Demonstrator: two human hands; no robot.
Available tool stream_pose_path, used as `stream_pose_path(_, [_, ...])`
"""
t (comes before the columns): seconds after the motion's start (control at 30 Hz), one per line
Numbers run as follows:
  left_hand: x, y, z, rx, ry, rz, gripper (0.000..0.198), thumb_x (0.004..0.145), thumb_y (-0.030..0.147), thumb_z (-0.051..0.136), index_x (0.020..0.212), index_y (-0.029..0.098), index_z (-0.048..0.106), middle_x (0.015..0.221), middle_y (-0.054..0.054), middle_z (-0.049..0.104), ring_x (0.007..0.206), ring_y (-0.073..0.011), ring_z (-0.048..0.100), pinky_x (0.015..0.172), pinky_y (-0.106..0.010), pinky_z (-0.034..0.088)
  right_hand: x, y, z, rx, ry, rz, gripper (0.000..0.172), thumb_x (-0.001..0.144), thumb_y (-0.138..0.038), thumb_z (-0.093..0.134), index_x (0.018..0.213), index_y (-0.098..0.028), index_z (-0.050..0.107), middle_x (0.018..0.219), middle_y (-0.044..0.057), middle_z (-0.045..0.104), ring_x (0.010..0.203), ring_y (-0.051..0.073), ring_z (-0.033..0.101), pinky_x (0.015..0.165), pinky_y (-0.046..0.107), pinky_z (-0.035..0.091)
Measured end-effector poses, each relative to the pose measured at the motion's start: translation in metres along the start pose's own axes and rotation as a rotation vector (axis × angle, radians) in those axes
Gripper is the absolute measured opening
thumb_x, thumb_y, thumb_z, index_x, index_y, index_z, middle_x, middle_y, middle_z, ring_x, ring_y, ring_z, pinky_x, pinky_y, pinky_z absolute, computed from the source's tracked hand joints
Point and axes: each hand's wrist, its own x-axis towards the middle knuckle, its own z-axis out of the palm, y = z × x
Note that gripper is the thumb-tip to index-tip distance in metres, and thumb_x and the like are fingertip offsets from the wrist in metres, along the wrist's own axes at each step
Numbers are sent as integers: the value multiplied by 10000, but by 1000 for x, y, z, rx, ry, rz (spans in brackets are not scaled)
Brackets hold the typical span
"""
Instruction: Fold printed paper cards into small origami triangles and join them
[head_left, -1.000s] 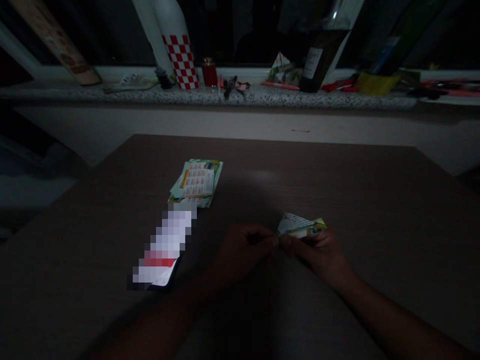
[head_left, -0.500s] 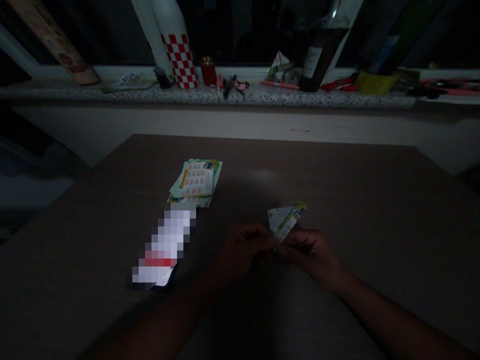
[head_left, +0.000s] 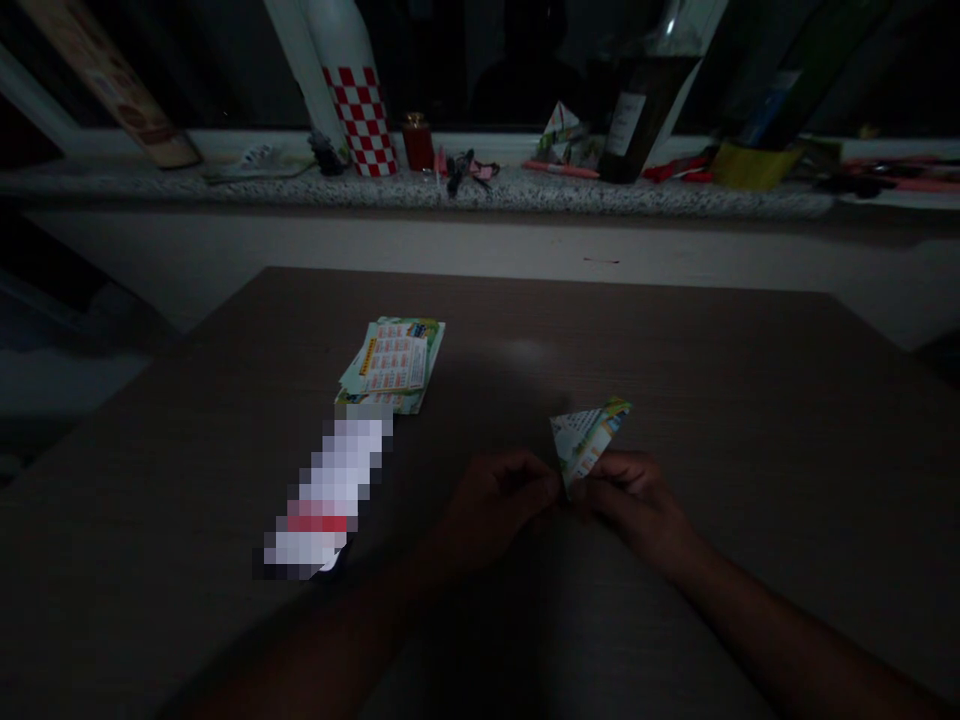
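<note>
A small piece of folded printed paper [head_left: 589, 440], with white, green and orange parts, stands up between my hands in a pointed shape. My right hand [head_left: 637, 505] pinches its lower end between thumb and fingers. Close against the paper's lower left edge, my left hand [head_left: 502, 500] has its thumb and fingertips pressed together. In the dim light I cannot make out whether the left fingertips grip the paper. A loose stack of printed paper sheets [head_left: 394, 365] lies on the table to the left of my hands.
A phone with a blurred bright screen [head_left: 330, 480] lies just below the stack on the brown table [head_left: 712, 380]. Along the granite windowsill [head_left: 525, 195] behind stand a red-and-white checked bottle [head_left: 364, 120], a red jar [head_left: 418, 145], a dark labelled bottle [head_left: 637, 125] and a folded paper piece [head_left: 561, 130].
The folded paper and my right hand have shifted slightly right. My left hand's fingertips, overlapping the paper's lower tip before, are now at its left edge.
</note>
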Motion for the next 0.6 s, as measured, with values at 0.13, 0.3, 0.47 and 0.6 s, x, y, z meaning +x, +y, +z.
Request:
stream_pose_path(0.13, [1,0,0,14,13,7,160,760,295,624,719,141,606,604,29,540,496,-77,484,485,-202,345,-1,-1,1,0,-31,-4,125,677,-183,632,556,-159,655,494,-27,544,470,86,443,465,208,359])
stream_pose_path(0.3, [2,0,-1,14,36,-32,125,706,261,646,672,147,606,543,45,530,466,-73,470,476,-199,329,-2,-1,3,-33,-74,-20,160,705,-191,628,548,-161,634,487,-39,502,472,80,409,463,205,342])
stream_pose_path(0.47, [2,3,-3,23,4,-47,113,672,244,674,653,139,637,536,31,566,472,-85,494,482,-209,352,-2,-5,6,-27,-155,-88,175,750,-169,615,581,-169,656,528,-28,577,506,89,484,502,206,388])
stream_pose_path(0.6, [1,4,-1,-18,25,-61,67,636,193,687,643,139,648,567,21,596,511,-100,534,518,-222,387,-3,-5,6,-45,-147,-107,155,757,-144,615,621,-172,684,560,-25,625,523,91,523,517,202,411])
